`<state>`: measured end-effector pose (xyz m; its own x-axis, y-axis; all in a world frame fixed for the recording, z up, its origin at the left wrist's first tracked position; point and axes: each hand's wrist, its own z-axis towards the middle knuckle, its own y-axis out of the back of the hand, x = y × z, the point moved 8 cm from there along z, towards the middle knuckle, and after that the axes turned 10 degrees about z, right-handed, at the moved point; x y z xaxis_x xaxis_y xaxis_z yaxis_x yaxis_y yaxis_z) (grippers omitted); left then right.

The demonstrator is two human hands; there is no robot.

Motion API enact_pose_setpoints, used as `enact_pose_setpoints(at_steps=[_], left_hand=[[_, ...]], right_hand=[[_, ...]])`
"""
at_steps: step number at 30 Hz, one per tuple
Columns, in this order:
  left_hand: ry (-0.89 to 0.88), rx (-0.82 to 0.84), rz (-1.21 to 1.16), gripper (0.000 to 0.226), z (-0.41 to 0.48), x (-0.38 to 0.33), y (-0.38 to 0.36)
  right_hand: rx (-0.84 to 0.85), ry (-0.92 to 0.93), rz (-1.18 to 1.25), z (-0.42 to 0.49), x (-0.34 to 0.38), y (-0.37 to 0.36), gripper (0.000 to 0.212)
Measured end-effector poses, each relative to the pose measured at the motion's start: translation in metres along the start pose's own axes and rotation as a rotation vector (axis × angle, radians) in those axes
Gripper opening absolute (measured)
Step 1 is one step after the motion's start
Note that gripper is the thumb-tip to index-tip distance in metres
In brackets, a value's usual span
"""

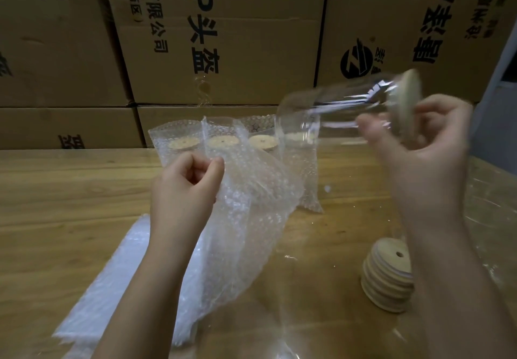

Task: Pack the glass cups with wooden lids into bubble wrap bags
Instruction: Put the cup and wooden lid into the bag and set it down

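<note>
Head view, right hand (422, 145) gripping lidded glass cup (335, 106), left hand (186, 182) pinching bag (251, 204)

- My left hand (186, 187) is up in front of me, fingers curled in, thumb and forefinger pinching the edge of a bubble wrap bag (251, 213).
- My right hand (422, 148) is higher, off to the right and blurred, fingers curled round the lidded end of a glass cup (330, 109).
- My left forearm (156, 274) and right forearm (453, 274) are bare.
</note>
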<state>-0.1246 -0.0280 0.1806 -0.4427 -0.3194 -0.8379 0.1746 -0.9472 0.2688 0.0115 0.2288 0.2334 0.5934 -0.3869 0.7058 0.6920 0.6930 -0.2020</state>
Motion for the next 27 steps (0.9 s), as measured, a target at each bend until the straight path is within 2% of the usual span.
enact_pose_setpoints(at_steps=[3,6,10,13,15,19,24,27], left_hand=[[0.006,0.018,0.016,0.028,-0.002,-0.002,-0.003],[0.015,0.027,0.013,0.027,-0.002,-0.004,-0.003],[0.022,0.015,0.003,0.024,0.0,-0.007,0.003],[0.028,0.003,-0.017,0.026,0.001,-0.009,0.005],[0.021,0.007,-0.003,0.026,0.0,-0.01,0.004],[0.049,0.122,-0.081,0.031,-0.005,-0.012,-0.01],[0.066,0.239,-0.233,0.022,-0.016,-0.022,-0.026],[0.131,0.293,-0.334,0.021,-0.019,-0.021,-0.035]], right_hand=[[-0.006,-0.121,0.396,0.004,0.003,0.006,0.054],[0.176,-0.286,0.498,0.003,-0.001,-0.009,0.058],[0.356,-0.246,0.327,-0.002,0.004,-0.022,0.067],[0.415,-0.188,0.158,-0.007,0.006,-0.027,0.052],[0.464,-0.169,0.077,-0.014,0.007,-0.035,0.05],[0.558,-0.11,-0.135,-0.029,0.013,-0.055,0.054],[0.612,0.14,-0.424,-0.044,0.027,-0.074,0.048],[0.657,0.187,-0.536,-0.046,0.026,-0.076,0.046]])
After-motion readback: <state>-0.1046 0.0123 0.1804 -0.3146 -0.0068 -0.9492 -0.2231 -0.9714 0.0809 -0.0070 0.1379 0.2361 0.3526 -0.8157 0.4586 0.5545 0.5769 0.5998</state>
